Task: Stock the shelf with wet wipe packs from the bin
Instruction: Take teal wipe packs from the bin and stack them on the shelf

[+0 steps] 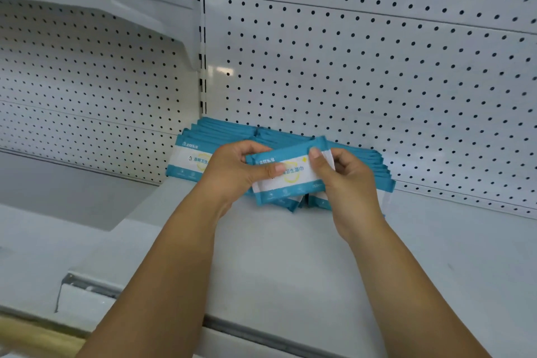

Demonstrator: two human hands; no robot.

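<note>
The white shelf [290, 256] spreads out before you, its dotted back panel [348, 67] at the far side. A row of packs [191, 154], blue and white, stands against that panel. You hold one pack [290, 174] just in front of the row. Your left hand [232, 174] pinches its left end and your right hand [345, 180] its right end, thumbs on its face.

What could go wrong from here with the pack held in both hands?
1. The pack is pinched by the left hand and right hand at a tilt; released that way, it may slide off.
2. The packs beneath lie skewed; another on top could nudge them forward on the shelf.
</note>
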